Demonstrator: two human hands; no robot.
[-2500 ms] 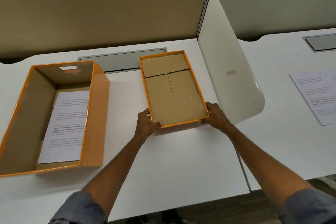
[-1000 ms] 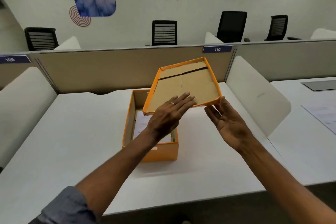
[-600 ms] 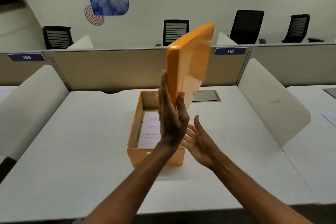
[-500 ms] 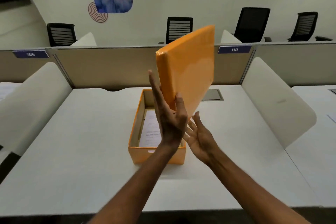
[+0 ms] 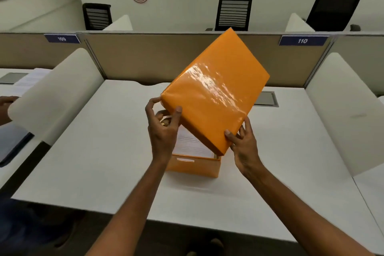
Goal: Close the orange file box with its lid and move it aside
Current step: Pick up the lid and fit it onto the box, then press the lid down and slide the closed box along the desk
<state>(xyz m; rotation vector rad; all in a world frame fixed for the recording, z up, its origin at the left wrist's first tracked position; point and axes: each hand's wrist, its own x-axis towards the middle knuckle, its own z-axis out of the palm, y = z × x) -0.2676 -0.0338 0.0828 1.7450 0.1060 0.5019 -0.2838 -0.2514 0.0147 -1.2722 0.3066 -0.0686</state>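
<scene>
The orange lid (image 5: pixel 216 91) is in the air, glossy top side up, tilted and turned askew above the orange file box (image 5: pixel 193 165). The box stands open on the white desk (image 5: pixel 99 151) with a printed sheet (image 5: pixel 191 143) inside; the lid hides most of it. My left hand (image 5: pixel 163 129) pinches the lid's near left corner. At the lid's near right corner, my right hand (image 5: pixel 242 141) grips the edge.
Curved white dividers rise at the desk's left (image 5: pixel 56 93) and right (image 5: pixel 342 110). A tan partition (image 5: pixel 145 56) runs along the back, with a grey cable flap (image 5: pixel 266 98) before it. Another person's hand (image 5: pixel 6 101) and papers lie at the far left.
The lid has been flipped from cardboard side up to orange side up and brought down from upright to a tilt over the box. My right hand, open before, now grips it.
</scene>
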